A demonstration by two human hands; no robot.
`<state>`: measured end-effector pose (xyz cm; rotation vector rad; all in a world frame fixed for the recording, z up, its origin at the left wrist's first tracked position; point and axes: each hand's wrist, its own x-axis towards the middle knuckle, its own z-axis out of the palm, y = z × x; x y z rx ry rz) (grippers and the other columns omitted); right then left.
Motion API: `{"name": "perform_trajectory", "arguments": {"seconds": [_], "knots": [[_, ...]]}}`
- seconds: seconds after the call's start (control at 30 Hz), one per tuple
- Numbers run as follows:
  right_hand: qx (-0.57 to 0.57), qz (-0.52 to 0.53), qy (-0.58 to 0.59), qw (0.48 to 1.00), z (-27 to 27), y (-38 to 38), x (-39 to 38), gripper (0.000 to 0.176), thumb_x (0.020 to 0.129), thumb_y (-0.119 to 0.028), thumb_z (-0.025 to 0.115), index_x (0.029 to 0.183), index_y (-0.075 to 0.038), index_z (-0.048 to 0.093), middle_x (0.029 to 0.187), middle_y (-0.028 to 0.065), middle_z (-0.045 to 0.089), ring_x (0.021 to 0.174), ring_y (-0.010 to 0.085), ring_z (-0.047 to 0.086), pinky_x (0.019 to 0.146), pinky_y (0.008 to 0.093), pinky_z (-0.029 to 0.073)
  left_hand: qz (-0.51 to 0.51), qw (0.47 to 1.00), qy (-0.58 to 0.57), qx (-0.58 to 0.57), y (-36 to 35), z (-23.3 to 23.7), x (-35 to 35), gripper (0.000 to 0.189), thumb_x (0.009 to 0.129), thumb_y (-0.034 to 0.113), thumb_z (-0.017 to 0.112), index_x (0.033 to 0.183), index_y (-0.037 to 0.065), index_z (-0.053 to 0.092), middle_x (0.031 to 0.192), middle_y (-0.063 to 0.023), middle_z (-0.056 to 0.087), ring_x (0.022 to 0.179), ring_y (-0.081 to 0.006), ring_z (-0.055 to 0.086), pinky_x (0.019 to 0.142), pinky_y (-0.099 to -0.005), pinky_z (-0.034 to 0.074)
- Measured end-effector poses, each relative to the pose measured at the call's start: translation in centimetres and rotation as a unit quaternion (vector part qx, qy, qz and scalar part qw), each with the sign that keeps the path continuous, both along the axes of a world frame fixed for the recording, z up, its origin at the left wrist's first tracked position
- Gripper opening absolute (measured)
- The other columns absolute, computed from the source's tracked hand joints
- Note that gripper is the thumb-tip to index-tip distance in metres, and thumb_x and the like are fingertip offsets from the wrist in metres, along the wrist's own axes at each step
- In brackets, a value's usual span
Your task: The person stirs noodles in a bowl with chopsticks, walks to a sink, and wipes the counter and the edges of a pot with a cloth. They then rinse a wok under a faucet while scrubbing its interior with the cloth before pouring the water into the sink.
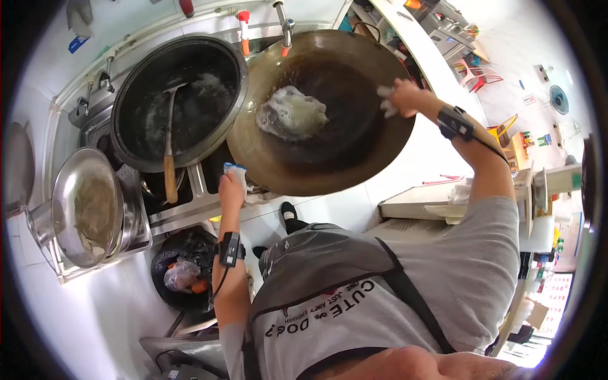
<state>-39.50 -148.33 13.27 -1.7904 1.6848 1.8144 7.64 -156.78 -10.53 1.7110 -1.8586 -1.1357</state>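
A large brown-stained wok (354,161) takes up the middle of the view, with a pool of whitish, foamy liquid (291,114) towards its left side. My left hand (232,187) is closed on a white cloth with a blue edge (235,170), close to the wok's near left rim. Over on the right rim, my right hand (410,98) is closed around a pale, crumpled cloth (386,101). Whether either hand also grips the rim itself is hard to see.
Left of the wok stands a dark pan (142,82) with liquid and a wooden-handled turner (170,171). A metal strainer (95,253) lies farther left. Taps (287,31) line the wall behind. Below, a black-lined bin (168,250) holds rubbish.
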Motion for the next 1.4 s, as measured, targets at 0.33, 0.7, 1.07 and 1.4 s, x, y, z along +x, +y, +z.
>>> {"name": "perform_trajectory", "arguments": {"seconds": [0.33, 0.7, 1.07, 1.4], "knots": [[0.085, -0.066, -0.497, 0.861, -17.0, 0.0, 19.6, 0.033, 0.084, -0.022, 0.049, 0.107, 0.000, 0.059, 0.099, 0.0157, 0.062, 0.091, 0.0302, 0.058, 0.079, 0.0401, 0.047, -0.019, 0.997, -0.025, -0.075, -0.3, -1.5, -0.4, 0.048, 0.092, 0.033, 0.032, 0.090, -0.009, 0.054, 0.095, -0.0323, 0.057, 0.091, -0.0448, 0.056, 0.081, -0.0493, 0.043], [-0.028, -0.198, -0.499, 0.843, -9.4, -7.9, 10.1, 0.052, 0.078, -0.044, 0.059, 0.111, -0.004, 0.058, 0.105, 0.0131, 0.062, 0.090, 0.0284, 0.060, 0.072, 0.0447, 0.051, 0.064, 0.997, -0.042, -0.021, 0.3, 0.5, -1.0, 0.049, 0.091, 0.037, 0.034, 0.088, -0.008, 0.056, 0.092, -0.0314, 0.058, 0.091, -0.0454, 0.055, 0.080, -0.0496, 0.043], [-0.239, -0.453, -0.750, 0.419, -4.0, -9.9, 1.3, 0.050, 0.073, -0.002, 0.067, 0.119, -0.002, 0.046, 0.092, 0.0104, 0.061, 0.083, 0.0216, 0.061, 0.071, 0.0343, 0.051, 0.109, 0.991, -0.078, -0.009, 0.7, 1.6, -1.3, 0.052, 0.091, 0.040, 0.036, 0.090, -0.008, 0.056, 0.093, -0.0328, 0.057, 0.093, -0.0469, 0.053, 0.080, -0.0493, 0.043], [-0.428, -0.183, -0.543, 0.699, -1.8, -9.9, 1.9, 0.028, 0.076, -0.025, 0.067, 0.084, 0.001, 0.063, 0.075, 0.0170, 0.064, 0.075, 0.0291, 0.064, 0.068, 0.0353, 0.049, 0.138, 0.987, -0.076, -0.013, 0.8, 1.7, -1.6, 0.053, 0.090, 0.042, 0.039, 0.093, -0.009, 0.055, 0.094, -0.0324, 0.057, 0.094, -0.0472, 0.053, 0.080, -0.0493, 0.043]]}}
